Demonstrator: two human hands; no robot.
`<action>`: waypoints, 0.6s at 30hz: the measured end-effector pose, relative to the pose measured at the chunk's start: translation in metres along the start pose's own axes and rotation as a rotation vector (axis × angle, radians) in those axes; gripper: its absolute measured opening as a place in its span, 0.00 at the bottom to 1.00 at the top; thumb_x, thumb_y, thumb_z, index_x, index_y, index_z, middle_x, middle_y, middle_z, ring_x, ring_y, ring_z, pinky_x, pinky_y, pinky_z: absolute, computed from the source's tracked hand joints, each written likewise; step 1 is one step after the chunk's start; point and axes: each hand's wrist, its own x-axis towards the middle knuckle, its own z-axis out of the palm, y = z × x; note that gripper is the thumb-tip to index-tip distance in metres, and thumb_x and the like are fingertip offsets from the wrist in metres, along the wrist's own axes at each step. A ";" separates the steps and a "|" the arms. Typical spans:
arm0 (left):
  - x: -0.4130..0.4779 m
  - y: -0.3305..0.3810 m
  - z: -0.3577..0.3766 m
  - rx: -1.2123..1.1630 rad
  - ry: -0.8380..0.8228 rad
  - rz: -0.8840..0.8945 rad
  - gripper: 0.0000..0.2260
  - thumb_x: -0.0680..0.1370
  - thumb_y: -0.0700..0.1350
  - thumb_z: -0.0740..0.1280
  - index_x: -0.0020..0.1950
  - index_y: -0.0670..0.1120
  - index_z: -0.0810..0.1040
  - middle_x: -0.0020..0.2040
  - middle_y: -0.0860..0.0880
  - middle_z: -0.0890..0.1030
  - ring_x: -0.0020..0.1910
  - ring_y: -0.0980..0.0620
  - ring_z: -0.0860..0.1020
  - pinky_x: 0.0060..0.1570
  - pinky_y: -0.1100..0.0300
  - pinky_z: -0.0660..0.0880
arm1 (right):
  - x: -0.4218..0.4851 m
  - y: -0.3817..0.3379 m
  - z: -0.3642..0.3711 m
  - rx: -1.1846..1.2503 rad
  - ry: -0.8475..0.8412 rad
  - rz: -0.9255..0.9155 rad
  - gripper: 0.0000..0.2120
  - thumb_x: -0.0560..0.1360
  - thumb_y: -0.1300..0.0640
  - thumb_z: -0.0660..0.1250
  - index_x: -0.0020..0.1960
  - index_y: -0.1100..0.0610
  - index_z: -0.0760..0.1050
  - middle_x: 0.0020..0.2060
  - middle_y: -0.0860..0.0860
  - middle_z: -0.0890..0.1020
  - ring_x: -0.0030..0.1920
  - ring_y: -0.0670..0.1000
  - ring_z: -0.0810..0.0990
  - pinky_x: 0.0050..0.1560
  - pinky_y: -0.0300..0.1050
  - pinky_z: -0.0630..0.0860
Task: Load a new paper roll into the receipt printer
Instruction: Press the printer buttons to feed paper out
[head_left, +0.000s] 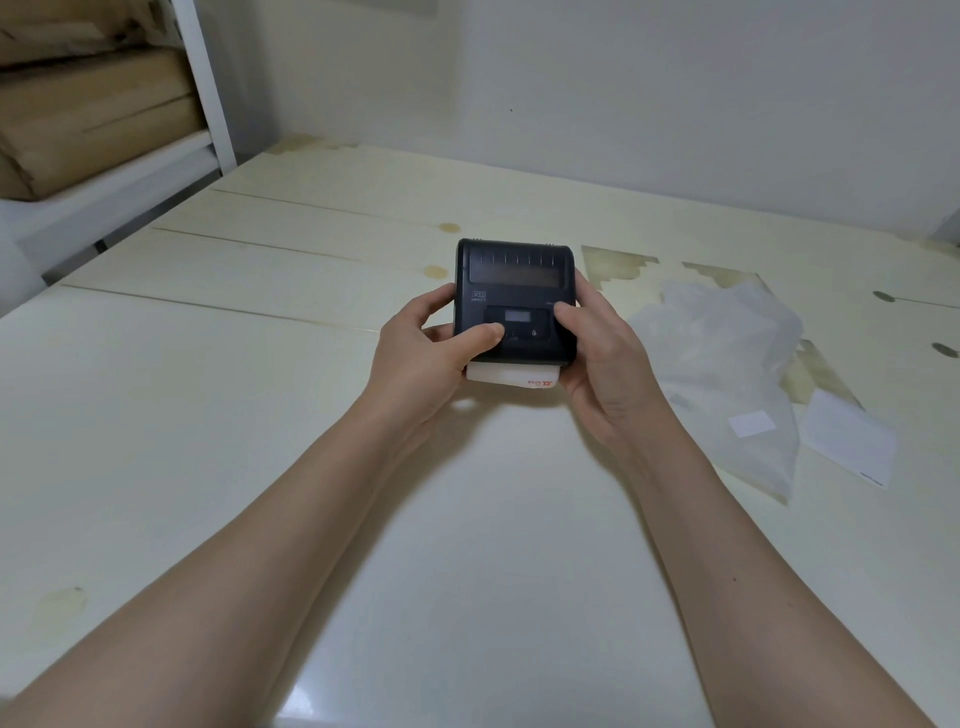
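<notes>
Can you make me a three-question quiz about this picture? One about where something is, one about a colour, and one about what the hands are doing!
1. Where is the crumpled plastic bag?
A. On the table, beside the right hand
B. Under the printer
C. On the shelf

2. What colour is the printer?
A. White
B. Black
C. Red

3. How is the printer held?
A. It lies untouched
B. One hand only
C. Both hands grip its sides

Answers:
1 A, it lies on the table just past the right hand.
2 B, its casing is black; only the paper poking out at the near edge is white.
3 C, the left hand and the right hand each clasp a side, thumbs on top.
</notes>
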 end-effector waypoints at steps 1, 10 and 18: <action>0.000 0.000 0.000 -0.001 -0.001 -0.002 0.27 0.72 0.43 0.75 0.70 0.53 0.73 0.49 0.49 0.87 0.50 0.51 0.85 0.55 0.50 0.79 | 0.000 0.000 0.000 0.000 -0.001 0.001 0.21 0.80 0.63 0.55 0.71 0.53 0.71 0.65 0.60 0.79 0.65 0.63 0.77 0.64 0.68 0.73; 0.000 0.001 -0.001 -0.016 -0.016 0.004 0.27 0.72 0.43 0.75 0.70 0.53 0.73 0.49 0.49 0.87 0.48 0.51 0.85 0.50 0.53 0.80 | -0.001 0.000 0.000 -0.011 0.002 0.000 0.21 0.80 0.63 0.55 0.71 0.53 0.71 0.66 0.59 0.79 0.65 0.63 0.77 0.64 0.69 0.73; 0.000 0.003 -0.004 -0.017 -0.063 0.042 0.26 0.71 0.45 0.75 0.69 0.55 0.75 0.52 0.47 0.87 0.56 0.41 0.82 0.61 0.40 0.77 | -0.003 -0.003 -0.003 -0.021 -0.031 -0.021 0.26 0.78 0.65 0.60 0.75 0.50 0.66 0.63 0.61 0.80 0.63 0.66 0.78 0.65 0.66 0.73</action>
